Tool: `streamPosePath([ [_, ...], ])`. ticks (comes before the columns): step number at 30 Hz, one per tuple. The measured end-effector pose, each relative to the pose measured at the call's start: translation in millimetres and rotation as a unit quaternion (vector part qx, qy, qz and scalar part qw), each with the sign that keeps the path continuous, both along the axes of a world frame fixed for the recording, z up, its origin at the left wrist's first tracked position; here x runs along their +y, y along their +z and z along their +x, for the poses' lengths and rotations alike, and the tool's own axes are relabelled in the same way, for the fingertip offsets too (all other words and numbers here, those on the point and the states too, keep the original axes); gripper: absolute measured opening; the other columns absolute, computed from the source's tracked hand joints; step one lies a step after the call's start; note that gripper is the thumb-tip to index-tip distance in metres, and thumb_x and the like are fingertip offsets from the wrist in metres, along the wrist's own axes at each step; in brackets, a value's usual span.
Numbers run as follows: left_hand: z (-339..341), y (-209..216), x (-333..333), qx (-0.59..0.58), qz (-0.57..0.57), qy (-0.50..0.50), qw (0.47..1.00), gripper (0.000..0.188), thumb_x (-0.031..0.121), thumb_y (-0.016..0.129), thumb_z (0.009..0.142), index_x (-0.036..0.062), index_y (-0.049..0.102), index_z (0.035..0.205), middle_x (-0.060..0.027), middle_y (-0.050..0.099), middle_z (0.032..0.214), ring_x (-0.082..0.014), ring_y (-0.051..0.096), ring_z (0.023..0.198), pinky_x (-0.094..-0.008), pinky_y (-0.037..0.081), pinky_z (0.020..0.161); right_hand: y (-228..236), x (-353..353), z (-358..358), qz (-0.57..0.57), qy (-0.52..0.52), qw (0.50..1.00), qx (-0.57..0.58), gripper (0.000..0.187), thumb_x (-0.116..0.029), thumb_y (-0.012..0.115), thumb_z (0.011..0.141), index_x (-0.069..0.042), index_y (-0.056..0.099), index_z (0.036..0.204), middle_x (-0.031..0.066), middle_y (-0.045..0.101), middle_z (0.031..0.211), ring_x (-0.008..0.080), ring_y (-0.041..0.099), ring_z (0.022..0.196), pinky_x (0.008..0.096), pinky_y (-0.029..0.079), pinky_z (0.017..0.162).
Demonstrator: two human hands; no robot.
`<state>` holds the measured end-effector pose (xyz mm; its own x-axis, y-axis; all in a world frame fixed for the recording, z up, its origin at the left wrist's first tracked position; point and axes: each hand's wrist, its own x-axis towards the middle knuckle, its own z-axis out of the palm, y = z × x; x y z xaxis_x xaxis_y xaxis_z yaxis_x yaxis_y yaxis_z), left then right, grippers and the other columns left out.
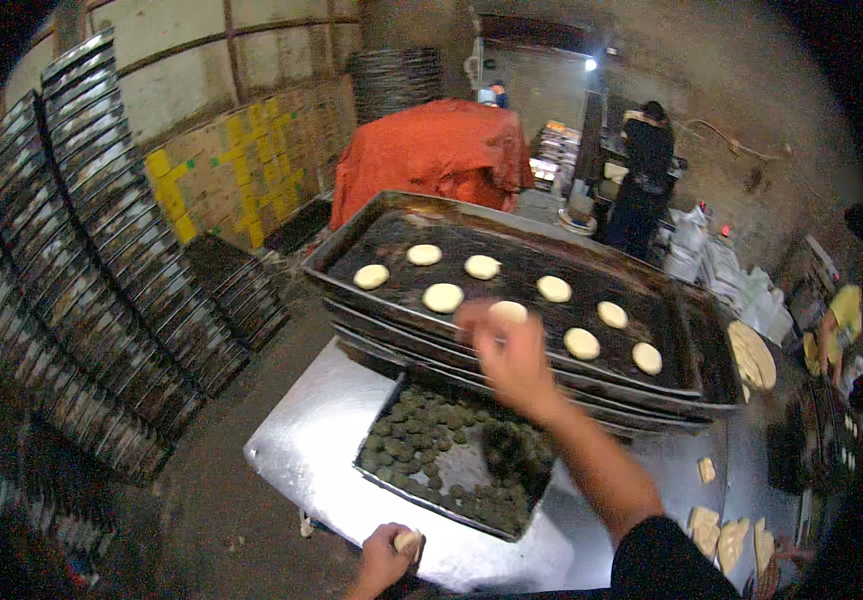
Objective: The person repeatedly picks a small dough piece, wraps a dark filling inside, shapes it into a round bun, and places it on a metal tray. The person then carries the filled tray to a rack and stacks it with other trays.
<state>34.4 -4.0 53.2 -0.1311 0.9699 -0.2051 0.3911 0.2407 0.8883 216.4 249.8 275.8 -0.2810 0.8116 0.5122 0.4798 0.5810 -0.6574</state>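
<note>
My left hand (383, 560) is closed around a small pale dough piece (407, 541) beside the near edge of the metal table. My right hand (513, 360) reaches over the front rim of a dark baking tray (401, 222). Its fingers are smeared by motion and overlap a round dough disc (508, 311), so their grip is unclear. Several flat pale discs lie in two rows on that tray, among them a front-row disc (442, 298). Below my right forearm, a shallow square tray (419, 492) holds many dark greenish balls.
More baking trays (591, 392) are stacked under the top one. Dough pieces (731, 545) and a large dough mass (751, 357) lie on the metal table (301, 430) at right. Tall tray stacks (121, 230) stand left, an orange-red cover (431, 150) behind. Two other people (643, 180) are farther off.
</note>
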Motion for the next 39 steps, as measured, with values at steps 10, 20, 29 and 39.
streamPosePath([
  [10,202,225,39,-0.285,0.393,-0.190,0.854,0.008,0.009,0.069,0.093,0.0029,0.070,0.099,-0.0109,0.061,0.116,-0.0178,0.058,0.105,-0.0296,0.048,0.084,0,-203,138,0.218,-0.221,0.892,0.329,0.047,-0.030,0.057,0.099,-0.007,0.047,0.059,0.0033,0.050,0.056,0.0171,0.046,0.050,0.0321,0.037,0.050],
  [20,138,138,35,-0.345,-0.008,0.012,0.939,0.058,0.057,0.047,0.103,0.0087,0.061,0.074,-0.0036,0.060,0.069,-0.0116,0.055,0.062,-0.0248,0.042,0.053,-70,-270,118,-0.037,-0.224,0.965,0.133,0.014,-0.015,0.067,0.090,-0.002,0.071,0.093,0.0109,0.069,0.082,0.0253,0.066,0.075,0.0333,0.053,0.073],
  [29,16,43,-13,-0.502,-0.166,0.173,0.831,0.042,0.018,0.064,0.098,0.0016,0.055,0.136,-0.0125,0.069,0.116,-0.0220,0.069,0.101,-0.0339,0.058,0.081,-233,-78,35,-0.055,-0.051,0.978,-0.197,0.035,-0.013,0.073,0.083,-0.007,0.070,0.117,0.0164,0.070,0.107,0.0363,0.063,0.110,0.0435,0.053,0.091],
  [39,21,68,61,-0.496,-0.073,0.223,0.836,0.041,0.014,0.060,0.101,-0.0057,0.054,0.137,-0.0154,0.067,0.122,-0.0212,0.068,0.105,-0.0339,0.058,0.090,-170,-98,13,0.031,-0.046,0.998,-0.031,0.036,-0.020,0.080,0.079,-0.005,0.074,0.112,0.0177,0.073,0.101,0.0339,0.068,0.090,0.0426,0.053,0.084],
])
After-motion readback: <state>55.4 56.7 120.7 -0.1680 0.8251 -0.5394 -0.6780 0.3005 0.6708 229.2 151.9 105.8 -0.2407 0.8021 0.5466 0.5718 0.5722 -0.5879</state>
